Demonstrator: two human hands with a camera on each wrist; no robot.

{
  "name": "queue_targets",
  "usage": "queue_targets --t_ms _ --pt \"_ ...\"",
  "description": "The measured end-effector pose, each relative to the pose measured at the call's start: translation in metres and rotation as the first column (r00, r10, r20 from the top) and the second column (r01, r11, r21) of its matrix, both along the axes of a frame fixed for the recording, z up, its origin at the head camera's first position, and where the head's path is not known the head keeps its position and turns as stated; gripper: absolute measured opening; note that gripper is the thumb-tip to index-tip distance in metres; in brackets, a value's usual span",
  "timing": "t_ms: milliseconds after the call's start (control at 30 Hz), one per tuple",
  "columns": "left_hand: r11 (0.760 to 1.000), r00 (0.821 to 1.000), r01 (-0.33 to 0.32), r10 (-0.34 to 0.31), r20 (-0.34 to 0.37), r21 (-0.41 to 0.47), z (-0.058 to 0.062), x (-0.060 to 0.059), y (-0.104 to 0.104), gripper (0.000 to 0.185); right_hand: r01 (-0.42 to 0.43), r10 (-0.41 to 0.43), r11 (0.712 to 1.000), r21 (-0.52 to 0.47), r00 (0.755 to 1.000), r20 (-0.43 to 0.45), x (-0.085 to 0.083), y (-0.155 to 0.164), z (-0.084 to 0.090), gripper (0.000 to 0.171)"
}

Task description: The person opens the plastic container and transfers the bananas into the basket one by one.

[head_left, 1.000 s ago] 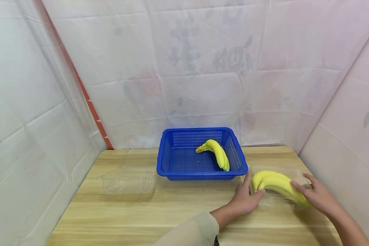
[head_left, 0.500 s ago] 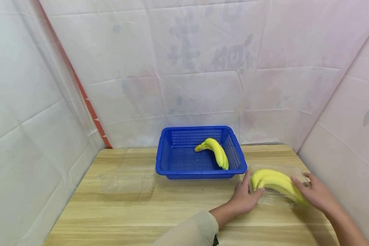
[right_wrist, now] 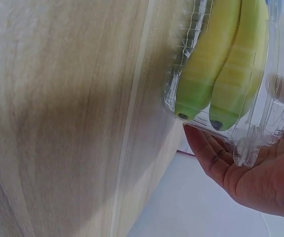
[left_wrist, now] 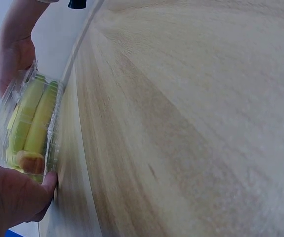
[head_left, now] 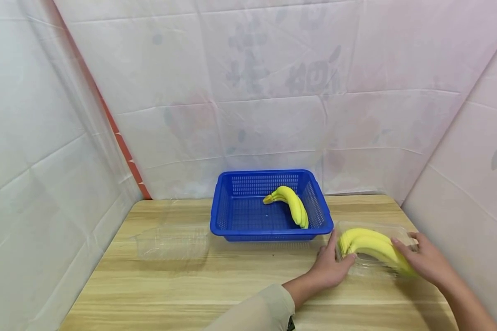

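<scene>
A clear plastic clamshell box (head_left: pixel 372 264) with a yellow banana bunch (head_left: pixel 370 246) inside lies on the wooden table (head_left: pixel 232 280), right of a blue basket (head_left: pixel 236 209). My left hand (head_left: pixel 334 263) grips the box's left end, thumb up against its side; the left wrist view shows the box (left_wrist: pixel 31 123) and those fingers (left_wrist: pixel 14 197) at its near end. My right hand (head_left: pixel 422 262) holds the right end, fingers over the lid. In the right wrist view the box (right_wrist: pixel 260 98) rests against the right palm (right_wrist: pixel 255 187), banana tips (right_wrist: pixel 201 108) showing through.
A second banana bunch (head_left: pixel 291 204) lies in the blue basket. An empty clear plastic box (head_left: pixel 171 241) sits on the table's left side. White sheeting walls stand close at the back, left and right (head_left: pixel 459 184).
</scene>
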State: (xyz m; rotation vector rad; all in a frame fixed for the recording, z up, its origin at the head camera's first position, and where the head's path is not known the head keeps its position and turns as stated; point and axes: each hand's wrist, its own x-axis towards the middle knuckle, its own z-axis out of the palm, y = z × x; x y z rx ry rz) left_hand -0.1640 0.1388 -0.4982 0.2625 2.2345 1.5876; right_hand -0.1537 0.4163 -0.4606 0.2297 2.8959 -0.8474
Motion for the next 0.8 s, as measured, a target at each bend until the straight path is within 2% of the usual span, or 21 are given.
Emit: queue_targets --t_ms 200,433,800 --pt "1.0 1.0 -0.01 0.01 -0.002 -0.007 0.0 -0.001 0.0 0.081 -0.014 0.014 1.0 -0.004 1.0 0.009 -0.001 -0.002 0.001 0.094" --pt "1.0 1.0 -0.027 0.027 0.015 -0.001 -0.003 0.005 0.002 0.083 -0.044 0.044 0.999 -0.002 0.999 0.026 0.005 0.0 0.001 0.093" --pt "0.999 0.998 -0.052 0.052 0.044 -0.003 0.009 0.011 0.001 0.086 -0.055 0.055 0.998 -0.014 0.998 0.037 0.009 0.003 0.004 0.091"
